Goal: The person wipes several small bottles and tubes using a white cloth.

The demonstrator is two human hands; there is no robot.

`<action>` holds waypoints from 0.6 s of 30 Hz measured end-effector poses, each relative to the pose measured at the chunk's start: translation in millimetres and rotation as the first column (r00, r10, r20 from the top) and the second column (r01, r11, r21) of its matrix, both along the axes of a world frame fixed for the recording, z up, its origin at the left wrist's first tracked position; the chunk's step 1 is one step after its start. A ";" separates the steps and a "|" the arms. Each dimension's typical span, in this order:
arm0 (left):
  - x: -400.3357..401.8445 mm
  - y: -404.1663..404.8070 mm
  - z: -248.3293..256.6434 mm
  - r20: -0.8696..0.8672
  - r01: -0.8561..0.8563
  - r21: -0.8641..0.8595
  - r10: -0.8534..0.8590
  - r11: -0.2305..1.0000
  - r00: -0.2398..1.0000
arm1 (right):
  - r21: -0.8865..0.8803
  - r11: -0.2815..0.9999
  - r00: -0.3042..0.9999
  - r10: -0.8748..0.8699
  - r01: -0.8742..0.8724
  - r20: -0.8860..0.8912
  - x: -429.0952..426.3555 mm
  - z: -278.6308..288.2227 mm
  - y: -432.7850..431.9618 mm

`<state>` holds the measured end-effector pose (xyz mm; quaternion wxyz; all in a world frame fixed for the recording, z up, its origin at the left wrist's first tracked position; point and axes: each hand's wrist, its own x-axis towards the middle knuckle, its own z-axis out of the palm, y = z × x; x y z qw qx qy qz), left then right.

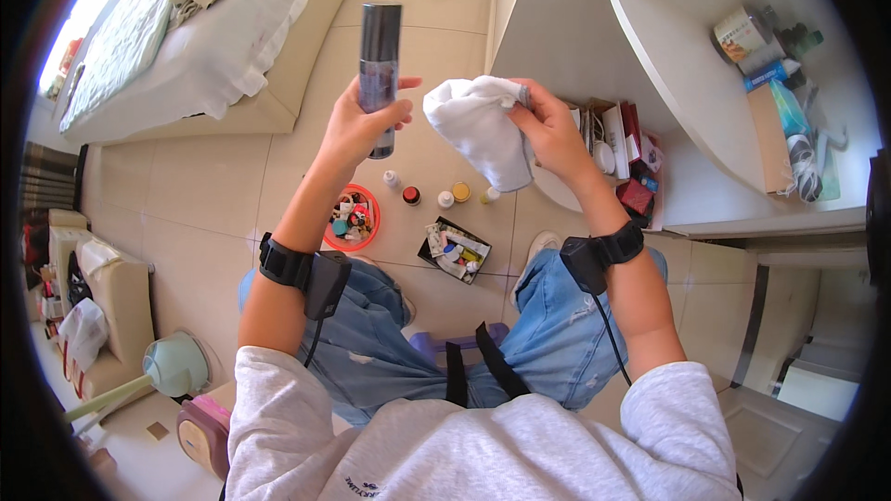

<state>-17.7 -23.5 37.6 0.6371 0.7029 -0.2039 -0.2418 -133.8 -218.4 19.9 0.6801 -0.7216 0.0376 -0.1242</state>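
Note:
My left hand (365, 118) grips a tall cylindrical bottle (379, 87) with a black cap and a darkish translucent body, held nearly upright in the picture. In my right hand (546, 125) is a folded white cloth (480, 129) with a grey stitched edge, hanging down from the fingers. The bottle and the cloth are apart. On the floor below stand small containers: a white bottle (391, 179), a jar with a red lid (411, 195), another white bottle (445, 200), a yellow-lidded jar (461, 191) and a small bottle (490, 195) partly under the cloth.
A red-rimmed round basket (376, 216) and a black box (426, 254) hold small items on the tiled floor (209, 174). To the right are a shelf unit (668, 69) and a box of odds and ends (658, 212). A bed (230, 94) stands upper left, a dustpan-like bin (177, 362) lower left.

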 end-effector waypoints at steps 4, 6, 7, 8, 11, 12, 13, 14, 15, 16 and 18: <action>-12.2 0.3 -0.3 -0.067 0.196 -0.065 -0.200 0.978 0.977 | -0.085 0.996 0.999 0.033 -0.036 -0.039 -7.9 0.5 -7.9; -15.5 0.3 -4.1 -0.060 0.261 -0.057 -0.264 0.964 0.963 | -0.117 0.988 0.994 0.094 -0.100 -0.062 -10.2 -0.5 -9.7; -16.2 1.2 -5.8 -0.049 0.322 -0.044 -0.324 0.946 0.945 | -0.115 0.988 0.994 0.096 -0.102 -0.061 -10.7 0.1 -8.2; -14.1 2.7 -10.5 -0.044 0.373 -0.033 -0.375 0.927 0.926 | -0.091 0.990 0.992 0.103 -0.109 -0.074 -11.8 0.7 -6.0; -14.0 1.8 -7.0 -0.010 0.411 0.105 -0.412 0.906 0.911 | -0.056 0.995 0.993 0.084 -0.088 -0.082 -12.8 -0.6 -7.4; -12.7 1.8 -5.8 -0.022 0.428 0.130 -0.429 0.895 0.903 | -0.044 0.997 0.995 0.060 -0.064 -0.075 -12.7 -0.5 -8.3; -10.6 2.2 -6.4 -0.021 0.429 0.129 -0.430 0.894 0.903 | -0.045 0.997 0.995 0.059 -0.062 -0.075 -13.1 0.5 -10.5; -8.1 2.8 -7.8 0.014 0.432 0.190 -0.442 0.882 0.897 | -0.040 0.999 0.998 0.027 -0.030 -0.065 -14.1 1.9 -14.0; -6.3 3.1 -9.0 0.049 0.430 0.251 -0.455 0.867 0.889 | -0.034 0.999 0.999 -0.004 0.002 -0.054 -15.0 3.1 -17.2; -5.3 2.9 -9.5 0.049 0.431 0.251 -0.456 0.867 0.889 | -0.034 0.999 0.999 -0.005 0.003 -0.054 -15.9 4.6 -19.9; -3.8 2.4 -10.7 0.046 0.416 0.267 -0.443 0.869 0.896 | -0.032 0.999 0.999 -0.005 0.004 -0.048 -17.4 6.7 -23.8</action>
